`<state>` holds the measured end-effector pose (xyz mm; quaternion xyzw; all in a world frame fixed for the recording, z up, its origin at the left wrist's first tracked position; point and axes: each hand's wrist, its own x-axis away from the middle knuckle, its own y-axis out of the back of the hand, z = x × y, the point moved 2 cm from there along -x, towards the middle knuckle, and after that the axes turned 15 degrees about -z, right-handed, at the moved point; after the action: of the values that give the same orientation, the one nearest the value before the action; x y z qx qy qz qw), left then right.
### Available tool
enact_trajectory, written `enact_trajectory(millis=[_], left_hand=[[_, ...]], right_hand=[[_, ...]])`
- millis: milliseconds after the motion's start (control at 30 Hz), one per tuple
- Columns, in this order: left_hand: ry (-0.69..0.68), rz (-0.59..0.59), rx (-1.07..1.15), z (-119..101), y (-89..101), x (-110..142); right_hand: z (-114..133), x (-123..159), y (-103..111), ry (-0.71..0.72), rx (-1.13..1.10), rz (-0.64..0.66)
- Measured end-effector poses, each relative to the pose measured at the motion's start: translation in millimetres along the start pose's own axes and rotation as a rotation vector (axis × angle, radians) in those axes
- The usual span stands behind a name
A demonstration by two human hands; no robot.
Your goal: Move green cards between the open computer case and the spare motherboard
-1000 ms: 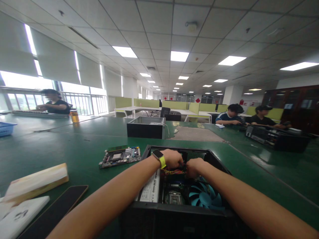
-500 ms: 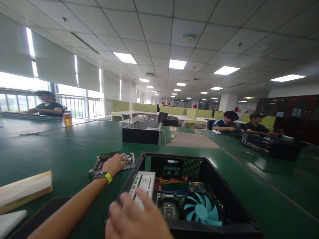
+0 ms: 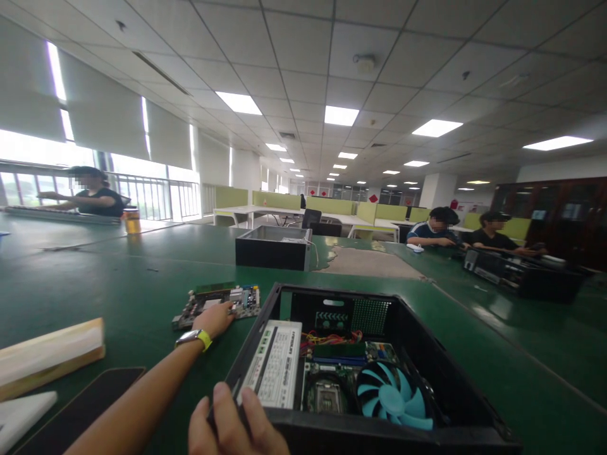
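Observation:
My left hand (image 3: 215,320), with a yellow-banded watch on its wrist, is at the near edge of a loose motherboard (image 3: 193,308) lying flat on the green table. Its fingers are curled on the board near its right side; their tips are partly hidden. At the bottom, my right hand (image 3: 237,424) hooks its fingers over the near left corner of an open black computer case (image 3: 379,433). Inside that case are a white-labelled power supply (image 3: 277,366), another motherboard with a bare CPU socket (image 3: 329,398), coloured cables (image 3: 332,338) and a turquoise fan (image 3: 391,399).
Another case (image 3: 272,253) stands farther back, beside a torn patch of the table covering (image 3: 374,262). At left lie a cardboard piece (image 3: 52,357), a white object (image 3: 23,417) and a dark mat (image 3: 90,411). People sit at the far left and right, near another black case (image 3: 526,278).
My right hand has drawn back from above the power supply to the case's near left corner. My left hand has shifted down to the loose board's near edge. The view has shifted slightly.

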<state>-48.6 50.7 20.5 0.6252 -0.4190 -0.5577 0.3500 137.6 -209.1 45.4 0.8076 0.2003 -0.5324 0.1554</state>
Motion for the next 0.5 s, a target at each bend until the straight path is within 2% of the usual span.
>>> enact_trajectory(millis=[67, 133, 300, 400, 500], left_hand=[[-0.006, -0.001, 0.028, 0.8, 3.9, -0.7], [-0.019, 0.0, 0.045, 1.7, 7.0, 1.9], [-0.083, -0.036, 0.064, -5.7, 13.3, 24.2], [-0.136, -0.037, 0.069, -27.2, 20.9, 47.2], [-0.19, -0.015, 0.084, -60.9, 32.9, 73.6]], right_hand=[[-13.7, -3.2, 0.6, 0.06, -0.072, 0.063], [-33.9, -2.6, -1.9, 0.107, -0.151, 0.188], [-101.7, 16.6, -17.2, 0.031, -0.142, 0.491], [-147.3, 33.0, -24.7, -0.072, -0.064, 0.595], [-195.5, 50.0, -24.0, -0.147, 0.085, 0.666]])
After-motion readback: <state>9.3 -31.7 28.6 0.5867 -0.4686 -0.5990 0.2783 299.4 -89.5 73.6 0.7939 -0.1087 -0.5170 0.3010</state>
